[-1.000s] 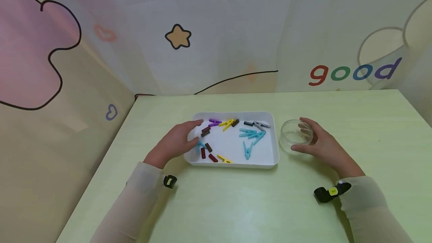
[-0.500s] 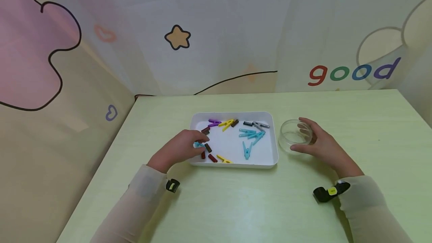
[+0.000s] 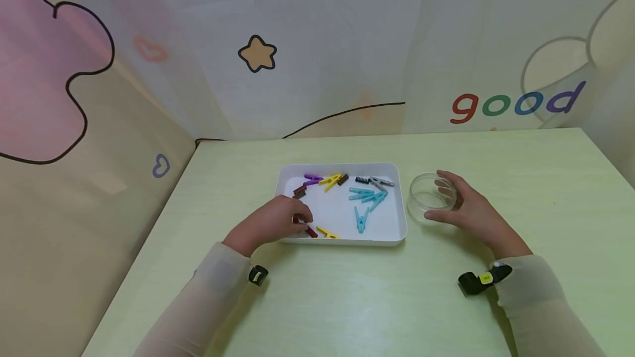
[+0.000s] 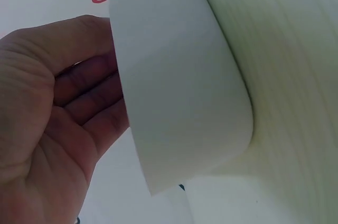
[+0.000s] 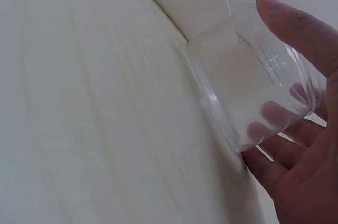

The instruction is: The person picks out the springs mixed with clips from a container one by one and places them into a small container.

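Note:
In the head view my left hand (image 3: 270, 225) reaches over the near left corner of a white tray (image 3: 357, 242), its fingers bent down among small dark pieces. A dark red piece (image 3: 311, 232) shows at its fingertips; I cannot tell whether the fingers pinch anything. The tray wall (image 4: 179, 86) hides those fingertips in the left wrist view. My right hand (image 3: 468, 208) holds a clear round jar (image 5: 232, 76) beside the tray, thumb on one side and fingers round the other. The jar is see-through, with nothing visible inside it.
Inside the tray lie several blue clothespins (image 3: 361, 220), yellow clothespins (image 3: 327, 233), a purple clothespin (image 3: 312, 180), a grey clothespin (image 3: 381, 182) and brown ribbed pieces (image 3: 299, 191). A printed cloth (image 3: 317, 59) stands behind the pale green table (image 3: 347, 302).
My left hand has moved from above the tray's left side down and toward its near left corner, fingers closing together and covering the blue clothespin there. My right hand stays on the jar.

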`<state>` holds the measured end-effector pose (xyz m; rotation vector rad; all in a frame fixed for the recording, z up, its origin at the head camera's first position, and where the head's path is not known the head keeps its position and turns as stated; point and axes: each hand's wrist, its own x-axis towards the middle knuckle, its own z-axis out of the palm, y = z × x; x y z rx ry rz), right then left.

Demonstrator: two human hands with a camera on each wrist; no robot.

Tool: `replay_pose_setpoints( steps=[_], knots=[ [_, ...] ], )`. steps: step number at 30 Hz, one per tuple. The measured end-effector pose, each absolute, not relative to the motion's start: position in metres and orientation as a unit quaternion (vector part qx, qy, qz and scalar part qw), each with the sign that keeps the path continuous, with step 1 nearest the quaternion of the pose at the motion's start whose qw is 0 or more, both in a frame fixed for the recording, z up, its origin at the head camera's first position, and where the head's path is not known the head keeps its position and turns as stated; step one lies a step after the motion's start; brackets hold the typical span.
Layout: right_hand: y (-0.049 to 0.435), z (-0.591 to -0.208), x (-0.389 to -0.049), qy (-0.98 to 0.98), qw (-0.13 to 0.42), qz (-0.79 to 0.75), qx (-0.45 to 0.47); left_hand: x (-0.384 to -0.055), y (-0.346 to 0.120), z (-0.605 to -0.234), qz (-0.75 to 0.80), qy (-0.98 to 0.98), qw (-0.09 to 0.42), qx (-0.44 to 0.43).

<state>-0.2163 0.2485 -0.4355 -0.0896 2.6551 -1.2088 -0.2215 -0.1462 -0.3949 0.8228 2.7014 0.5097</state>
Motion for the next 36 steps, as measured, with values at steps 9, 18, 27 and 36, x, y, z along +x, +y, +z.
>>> replay_pose_setpoints(
  steps=[9,18,27,36],
  knots=[
    [0.249,-0.436,-0.218,0.904,0.111,-0.413,-0.030,-0.225,-0.137,-0.396,0.150,0.927,0.166,0.301],
    [0.250,-0.437,-0.218,0.897,0.112,-0.425,-0.038,-0.227,-0.132,-0.397,0.120,0.926,0.189,0.303],
    [0.251,-0.437,-0.217,0.901,0.111,-0.417,-0.041,-0.227,-0.126,-0.395,0.095,0.919,0.190,0.332],
    [0.251,-0.438,-0.218,0.899,0.113,-0.422,-0.032,-0.230,-0.122,-0.396,0.084,0.911,0.207,0.346]
  ],
)
